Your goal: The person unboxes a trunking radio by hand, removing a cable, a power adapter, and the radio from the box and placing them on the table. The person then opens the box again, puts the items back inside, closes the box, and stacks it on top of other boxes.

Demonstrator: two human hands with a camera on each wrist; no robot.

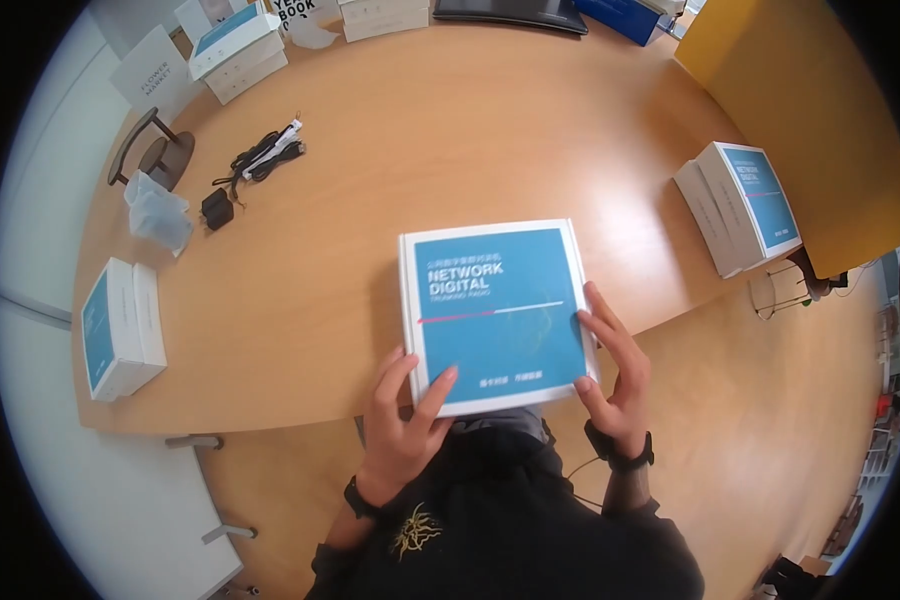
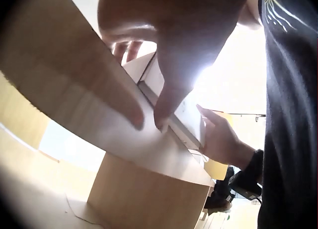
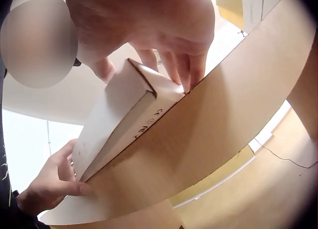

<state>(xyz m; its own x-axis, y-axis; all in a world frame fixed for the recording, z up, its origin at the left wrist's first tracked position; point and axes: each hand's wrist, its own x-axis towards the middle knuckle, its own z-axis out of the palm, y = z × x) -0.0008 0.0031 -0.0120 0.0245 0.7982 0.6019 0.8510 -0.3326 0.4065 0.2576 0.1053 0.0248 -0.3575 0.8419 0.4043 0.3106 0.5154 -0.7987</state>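
Note:
A white box [image 1: 510, 345] with a blue top printed "NETWORK DIGITAL" lies face up over the table's near edge, close to the person's body. My left hand [image 1: 400, 430] grips its lower left corner, thumb on the blue top and fingers along the side. On the opposite side, my right hand [image 1: 618, 380] holds the right edge, thumb near the lower corner and fingers farther up. In the right wrist view the white side of the box [image 3: 117, 107] shows small printed marks, with both hands at its ends. The underside is hidden.
Similar boxes stand in pairs at the table's left edge [image 1: 120, 325] and right edge [image 1: 740, 210]. Black cables [image 1: 260, 160], an adapter [image 1: 217, 208], a clear plastic bag [image 1: 158, 212] and a dark brown stand [image 1: 165, 155] lie back left. A yellow partition [image 1: 800, 110] rises at right.

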